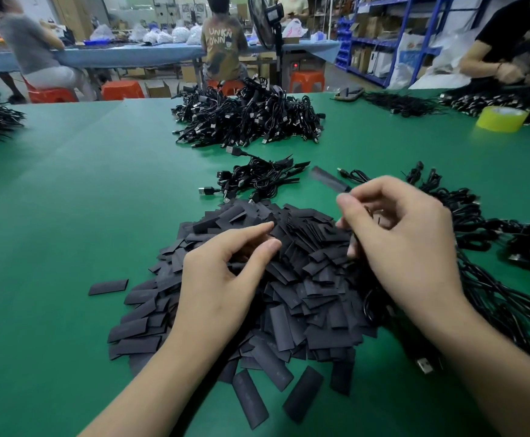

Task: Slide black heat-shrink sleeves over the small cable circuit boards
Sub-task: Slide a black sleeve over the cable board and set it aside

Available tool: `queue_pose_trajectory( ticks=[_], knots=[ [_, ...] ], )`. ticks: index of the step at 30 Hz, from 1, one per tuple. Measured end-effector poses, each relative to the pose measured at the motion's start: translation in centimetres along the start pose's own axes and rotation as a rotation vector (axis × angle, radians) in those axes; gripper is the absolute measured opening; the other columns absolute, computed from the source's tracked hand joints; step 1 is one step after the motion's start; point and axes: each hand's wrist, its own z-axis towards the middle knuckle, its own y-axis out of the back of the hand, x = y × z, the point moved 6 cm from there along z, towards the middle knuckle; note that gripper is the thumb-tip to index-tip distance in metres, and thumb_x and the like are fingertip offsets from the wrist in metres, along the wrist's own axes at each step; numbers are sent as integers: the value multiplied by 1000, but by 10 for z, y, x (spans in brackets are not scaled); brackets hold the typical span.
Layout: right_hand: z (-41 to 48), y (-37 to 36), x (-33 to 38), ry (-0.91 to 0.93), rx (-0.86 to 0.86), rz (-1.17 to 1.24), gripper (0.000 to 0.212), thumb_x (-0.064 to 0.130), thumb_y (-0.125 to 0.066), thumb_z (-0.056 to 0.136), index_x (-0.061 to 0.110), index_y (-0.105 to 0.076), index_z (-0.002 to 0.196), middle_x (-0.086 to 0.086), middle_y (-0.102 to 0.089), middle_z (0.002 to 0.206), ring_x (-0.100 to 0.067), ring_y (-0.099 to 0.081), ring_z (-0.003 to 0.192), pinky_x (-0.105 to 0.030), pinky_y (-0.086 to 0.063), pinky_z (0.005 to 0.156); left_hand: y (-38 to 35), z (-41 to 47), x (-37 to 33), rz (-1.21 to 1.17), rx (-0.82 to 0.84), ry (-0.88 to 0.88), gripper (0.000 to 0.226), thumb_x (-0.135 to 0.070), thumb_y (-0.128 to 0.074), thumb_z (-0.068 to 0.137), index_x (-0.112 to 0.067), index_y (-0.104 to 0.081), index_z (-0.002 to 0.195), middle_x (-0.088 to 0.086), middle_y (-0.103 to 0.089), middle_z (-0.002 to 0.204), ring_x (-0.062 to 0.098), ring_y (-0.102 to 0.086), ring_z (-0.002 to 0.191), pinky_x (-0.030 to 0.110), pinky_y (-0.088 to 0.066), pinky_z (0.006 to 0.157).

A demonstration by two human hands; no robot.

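Head view shows the left hand [222, 279] hovering empty, fingers relaxed, over the heat-shrink sleeve pile [304, 294] on the table [68, 216], the right hand [405, 241] pinching a black cable [352, 244], so most sleeving probably remains.

Left hand [222, 279] is hovering over the pile of black sleeves [304, 294], with index finger and thumb reaching forward, slightly apart and gripping nothing visible. Right hand [408, 244] is curling its fingers round a single sleeve [329, 179], which is blurred and sticking out past the fingertips. A black cable [366, 305] is looping out below that hand, and a USB plug [424, 364] is lying near the right forearm. The pile is resting on the green table [68, 216]. A small cable bundle [257, 179] is lying just behind the pile, and a large cable heap [247, 121] is sitting farther back. A yellow-green tape roll [501, 118] is sitting at far right.
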Motion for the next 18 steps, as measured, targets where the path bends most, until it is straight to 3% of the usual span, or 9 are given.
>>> queue_pose_trajectory(
  ticks=[3,6,9,11,13,15,16,18],
  knots=[
    [39,-4,-9,-195,7,73,15,30,-67,97,20,-70,86,6,-76,75,-13,-62,42,-15,-43,43,-3,0,-1,16,26,-8,20,-30,-73,92,-29,-79,111,-25,-75,96,-5,-69,91,6,-47,78],
    [88,-33,-39,-534,113,216,20,25,-65,100,6,-68,101,-1,-75,75,-7,-54,40,-16,-37,38,-4,0,-1,30,44,-16,17,-28,-72,94,-29,-80,109,-24,-75,95,-4,-68,91,7,-47,78],
    [113,-74,-62,-853,175,403,11,16,-56,104,6,-58,109,-10,-73,97,-9,-57,51,-21,-46,42,-5,-1,-1,40,62,-29,16,-27,-72,94,-30,-80,107,-23,-75,95,-5,-68,93,7,-45,78],
    [122,-96,-70,-929,181,476,7,7,-49,105,6,-52,110,-13,-68,102,-16,-63,64,-27,-56,48,-5,0,-2,44,65,-42,16,-26,-72,94,-30,-80,107,-23,-75,96,-5,-68,94,6,-44,78],
    [128,-113,-73,-947,230,500,13,3,-45,105,4,-51,115,-17,-64,109,-24,-69,87,-31,-62,58,-6,0,-2,46,71,-45,16,-27,-72,94,-30,-80,107,-24,-75,97,-5,-68,95,6,-44,79],
    [130,-126,-72,-952,323,516,27,5,-46,105,-2,-49,131,-26,-54,136,-34,-60,121,-38,-61,87,-6,0,-2,58,75,-51,15,-27,-72,94,-30,-80,107,-25,-75,97,-6,-68,96,6,-44,79],
    [130,-129,-71,-947,365,515,37,7,-48,105,-5,-43,140,-29,-44,147,-37,-53,132,-41,-55,100,-6,0,-2,60,75,-54,15,-27,-71,94,-30,-80,107,-25,-74,97,-6,-67,97,6,-44,79],
    [128,-128,-68,-884,424,481,47,12,-49,106,-6,-35,147,-30,-34,155,-39,-44,139,-42,-49,108,-6,0,-2,58,76,-57,16,-27,-71,94,-30,-80,107,-24,-75,98,-6,-67,98,6,-45,80]
  ],
)
